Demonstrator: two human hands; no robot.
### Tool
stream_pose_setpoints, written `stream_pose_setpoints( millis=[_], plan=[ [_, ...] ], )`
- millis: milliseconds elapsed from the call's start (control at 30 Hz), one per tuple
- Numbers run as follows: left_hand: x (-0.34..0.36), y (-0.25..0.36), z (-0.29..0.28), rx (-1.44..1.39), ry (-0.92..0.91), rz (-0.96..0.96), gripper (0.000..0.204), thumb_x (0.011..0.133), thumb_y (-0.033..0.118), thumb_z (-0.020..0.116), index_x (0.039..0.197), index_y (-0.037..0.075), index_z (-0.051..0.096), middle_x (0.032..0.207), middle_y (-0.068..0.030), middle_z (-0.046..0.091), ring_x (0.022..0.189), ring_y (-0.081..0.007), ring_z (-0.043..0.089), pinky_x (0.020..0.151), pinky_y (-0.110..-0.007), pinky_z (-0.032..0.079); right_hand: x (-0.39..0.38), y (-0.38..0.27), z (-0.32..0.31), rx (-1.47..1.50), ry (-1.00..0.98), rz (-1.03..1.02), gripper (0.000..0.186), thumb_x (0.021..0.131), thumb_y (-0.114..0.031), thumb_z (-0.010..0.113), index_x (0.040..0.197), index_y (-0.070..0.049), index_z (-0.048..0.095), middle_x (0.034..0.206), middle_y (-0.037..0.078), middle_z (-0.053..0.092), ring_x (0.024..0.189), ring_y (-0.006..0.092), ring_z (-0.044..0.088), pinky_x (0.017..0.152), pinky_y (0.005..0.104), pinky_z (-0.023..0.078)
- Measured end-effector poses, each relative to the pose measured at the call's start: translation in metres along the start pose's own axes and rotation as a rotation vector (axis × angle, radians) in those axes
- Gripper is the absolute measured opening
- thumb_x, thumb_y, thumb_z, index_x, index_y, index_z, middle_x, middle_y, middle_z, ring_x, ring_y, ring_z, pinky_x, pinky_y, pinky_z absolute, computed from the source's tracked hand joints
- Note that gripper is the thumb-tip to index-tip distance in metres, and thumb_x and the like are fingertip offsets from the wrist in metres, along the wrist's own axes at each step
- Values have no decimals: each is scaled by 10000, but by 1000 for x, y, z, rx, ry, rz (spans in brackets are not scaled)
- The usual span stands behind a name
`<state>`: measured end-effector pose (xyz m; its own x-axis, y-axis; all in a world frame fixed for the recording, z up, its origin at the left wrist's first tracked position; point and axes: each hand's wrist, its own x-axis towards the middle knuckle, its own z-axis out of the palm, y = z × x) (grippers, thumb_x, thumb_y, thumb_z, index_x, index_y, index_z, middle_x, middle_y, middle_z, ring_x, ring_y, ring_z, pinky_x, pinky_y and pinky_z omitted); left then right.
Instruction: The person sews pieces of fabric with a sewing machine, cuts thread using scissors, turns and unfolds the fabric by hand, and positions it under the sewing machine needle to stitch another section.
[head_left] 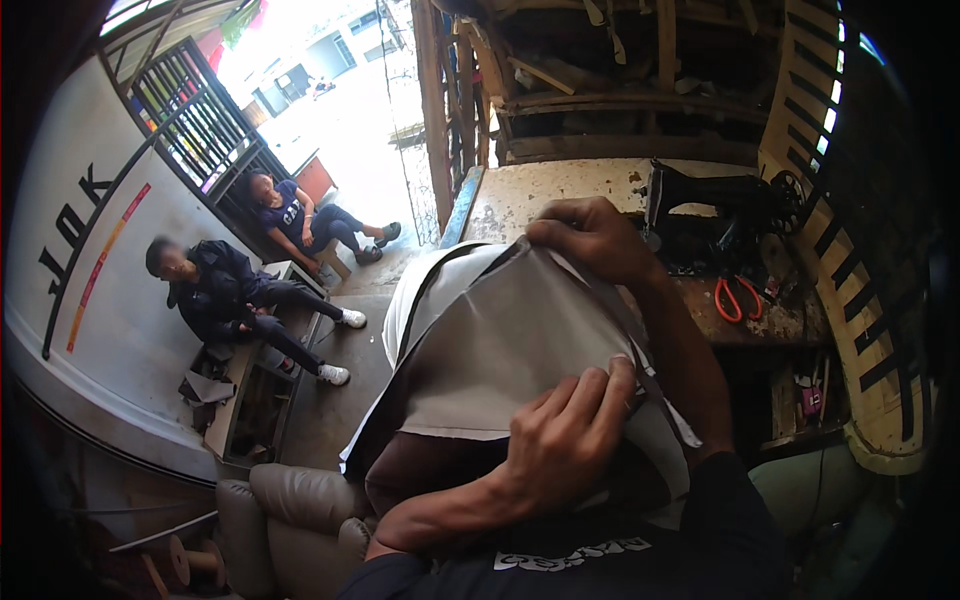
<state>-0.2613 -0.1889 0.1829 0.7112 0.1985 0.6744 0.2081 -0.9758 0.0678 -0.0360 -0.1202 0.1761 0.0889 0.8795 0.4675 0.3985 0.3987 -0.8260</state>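
Note:
A large piece of grey upholstery fabric [490, 345] with pale edges hangs in front of my chest, spread between my hands. My right hand [595, 238] pinches its upper corner, thumb and fingers closed on the dark seam edge. Lower down, my left hand [565, 430] is curled against the fabric's right side, its fingertips pressed together at the edge. White material [415, 295] bulges out behind the grey piece on the left. Just beyond my right forearm, a black sewing machine [715, 205] stands on a worn worktable [590, 178]. Scissors with red-orange handles [738, 300] lie beside the machine.
Two people sit at the left, one on a low bench [240, 400], the other near the barred gate [200, 110]. A grey padded armchair [300, 520] stands at the lower left, near a wooden spool [197, 562]. A slatted wooden frame [850, 290] rises at the right.

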Motion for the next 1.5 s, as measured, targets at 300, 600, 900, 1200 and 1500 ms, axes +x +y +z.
stream_pose_setpoints(
  millis=[300,600,900,1200,1500],
  plan=[
    [11,-95,21,-458,203,-465,193,932,61,675,1115,5,699,1042,-151,686,858,-303,699,725,-366,554,-32,44,-17,180,131,137,214,1006,-211,674,1008,-11,751,913,-6,721,869,50,621,798,252,502],
    [34,-149,-20,-605,51,-541,257,934,162,720,1108,-24,684,948,-105,711,880,-122,655,787,-299,532,40,-37,0,-184,52,-341,223,965,-212,691,1017,-8,765,918,97,741,852,161,686,815,313,533],
    [-39,-174,-25,-526,310,-645,157,901,70,732,1040,13,685,937,-77,690,847,-145,631,834,-293,488,86,-70,24,-336,-219,-327,270,929,-291,732,1015,-41,783,901,111,761,825,180,714,799,329,542],
    [-27,-135,-41,-282,-64,-374,280,878,195,772,1066,32,645,846,-147,699,832,-300,688,766,-415,512,26,-33,16,-235,-235,-260,236,889,-255,797,953,-31,766,860,94,740,816,186,701,769,341,534],
    [-57,-118,-80,-455,-236,32,105,831,82,705,848,6,635,1002,-159,648,802,-298,624,716,-436,506,-30,-19,8,-265,-190,-181,141,848,-159,816,924,-50,771,848,85,738,820,228,717,765,353,547]
  ],
)
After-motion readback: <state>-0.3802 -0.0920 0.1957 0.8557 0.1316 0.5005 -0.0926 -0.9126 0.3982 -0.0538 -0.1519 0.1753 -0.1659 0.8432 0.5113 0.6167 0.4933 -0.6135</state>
